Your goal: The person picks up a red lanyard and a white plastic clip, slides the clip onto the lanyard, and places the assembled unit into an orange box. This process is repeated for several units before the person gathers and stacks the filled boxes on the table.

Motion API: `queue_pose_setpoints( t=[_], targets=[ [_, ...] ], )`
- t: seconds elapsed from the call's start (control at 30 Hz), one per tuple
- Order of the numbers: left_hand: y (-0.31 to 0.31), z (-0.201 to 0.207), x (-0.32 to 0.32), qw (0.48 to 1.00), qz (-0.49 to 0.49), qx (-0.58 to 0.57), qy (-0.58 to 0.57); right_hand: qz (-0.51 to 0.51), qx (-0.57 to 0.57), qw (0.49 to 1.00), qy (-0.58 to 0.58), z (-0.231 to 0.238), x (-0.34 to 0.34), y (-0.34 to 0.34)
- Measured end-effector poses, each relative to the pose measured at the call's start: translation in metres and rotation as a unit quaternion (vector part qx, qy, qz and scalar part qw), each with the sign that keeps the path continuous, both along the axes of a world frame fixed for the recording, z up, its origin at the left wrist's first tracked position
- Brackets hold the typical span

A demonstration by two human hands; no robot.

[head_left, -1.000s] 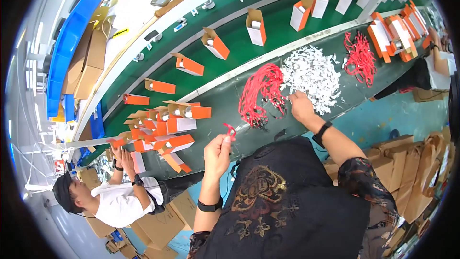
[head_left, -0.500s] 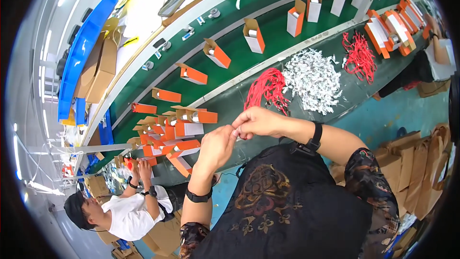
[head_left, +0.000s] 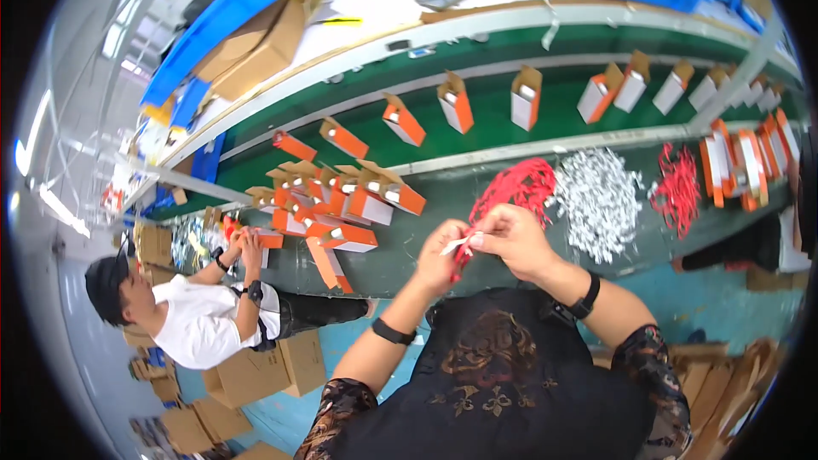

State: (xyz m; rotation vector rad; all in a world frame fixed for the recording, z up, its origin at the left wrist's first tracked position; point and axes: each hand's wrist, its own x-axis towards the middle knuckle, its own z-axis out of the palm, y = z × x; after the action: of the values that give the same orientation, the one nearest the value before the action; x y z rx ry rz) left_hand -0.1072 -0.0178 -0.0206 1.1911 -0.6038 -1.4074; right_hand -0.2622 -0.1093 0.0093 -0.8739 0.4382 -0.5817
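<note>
My left hand [head_left: 439, 259] and my right hand [head_left: 516, 244] are close together in front of my chest, over the near edge of the bench. Between them is a red cord [head_left: 460, 261] with a small white piece [head_left: 452, 247] on it. The left fingers are closed round the cord, and part of it hangs below them. My right thumb and fingertips pinch it at the white piece. Just beyond my hands lies a pile of red cords [head_left: 521, 185], beside a heap of small white pieces [head_left: 600, 204]. A smaller red pile [head_left: 676, 190] lies further right.
Open orange-and-white boxes [head_left: 457, 104] stand in a row on the green conveyor [head_left: 358, 109]. More boxes [head_left: 328, 196] crowd the bench at left, and others [head_left: 748, 160] lie at right. A co-worker [head_left: 200, 317] handles an orange box at left. Cartons [head_left: 247, 370] stand on the floor.
My view has swung, so the bench appears shifted. My hands were pinched together; now they are slightly apart, with the red cord and white piece showing between them.
</note>
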Motion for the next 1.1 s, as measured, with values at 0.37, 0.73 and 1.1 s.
queue_pose_setpoints(
  t=[0.37, 0.73, 1.1],
  targets=[
    [0.029, 0.038, 0.019, 0.715, -0.067, -0.144, -0.681, 0.157, -0.662, 0.71, 0.18, -0.002, 0.003, -0.016],
    [0.012, 0.024, 0.026, 0.931, 0.29, 0.017, 0.22, -0.143, -0.725, 0.674, -0.002, 0.009, 0.102, -0.007],
    [0.027, -0.006, 0.089, 0.949, 0.21, 0.119, 0.205, 0.12, -0.858, 0.498, 0.048, -0.015, 0.124, -0.002]
  ],
)
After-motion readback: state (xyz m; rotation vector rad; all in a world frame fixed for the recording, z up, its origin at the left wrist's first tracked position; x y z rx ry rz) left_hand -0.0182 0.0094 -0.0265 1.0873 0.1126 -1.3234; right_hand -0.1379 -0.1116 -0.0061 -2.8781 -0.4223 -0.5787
